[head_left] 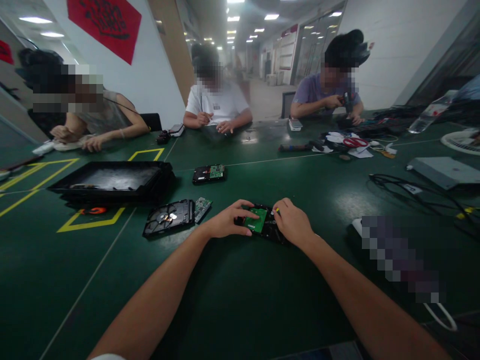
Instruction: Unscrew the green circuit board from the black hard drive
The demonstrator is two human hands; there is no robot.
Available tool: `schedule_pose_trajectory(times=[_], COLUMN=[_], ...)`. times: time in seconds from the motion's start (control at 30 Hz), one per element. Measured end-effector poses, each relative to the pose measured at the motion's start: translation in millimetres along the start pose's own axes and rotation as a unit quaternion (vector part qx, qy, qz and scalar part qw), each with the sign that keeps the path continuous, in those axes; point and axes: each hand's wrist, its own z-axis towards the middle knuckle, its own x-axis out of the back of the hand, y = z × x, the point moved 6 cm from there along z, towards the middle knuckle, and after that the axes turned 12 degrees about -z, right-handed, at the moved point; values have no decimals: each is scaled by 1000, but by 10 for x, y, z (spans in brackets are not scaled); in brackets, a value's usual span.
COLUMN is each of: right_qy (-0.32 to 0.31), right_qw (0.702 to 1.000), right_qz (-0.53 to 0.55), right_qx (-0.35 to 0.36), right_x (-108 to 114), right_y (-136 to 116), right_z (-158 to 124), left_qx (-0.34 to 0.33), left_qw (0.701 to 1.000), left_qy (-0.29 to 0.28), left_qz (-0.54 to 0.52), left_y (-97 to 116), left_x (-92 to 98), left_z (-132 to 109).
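A black hard drive (275, 231) with a green circuit board (256, 220) lies on the table in front of me, board side up. My left hand (233, 220) grips its left end, thumb at the near edge and fingers over the far edge and board. My right hand (294, 220) is closed above the drive's right part. Between its fingers shows a bit of yellow on a small tool that looks like a screwdriver (278, 211); its tip is hidden. Left of my hands lie a loose circuit board (203, 209) and another hard drive (169, 218).
Black trays (112, 182) are stacked at the left, and a third drive (209, 173) lies farther back. At right are a blurred-out long object (397, 260), black cables (408, 187) and a grey box (446, 171). Several people sit across the green table (240, 300).
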Motion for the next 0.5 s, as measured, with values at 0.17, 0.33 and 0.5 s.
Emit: schedule_pose_trajectory(times=[0.17, 0.33, 0.5], right_qy=[-9, -6, -5], right_qw=[1000, 999, 999], right_qz=[-15, -38, -26], right_qx=[-23, -36, -27], right_x=[-24, -48, -85], right_y=[47, 96, 102], right_z=[6, 13, 51], left_qx=[21, 51, 30], left_qw=[999, 998, 996], left_qy=[25, 43, 41], left_qz=[-8, 11, 73], left_y=[3, -2, 34], left_x=[47, 16, -60], left_z=[-16, -8, 83])
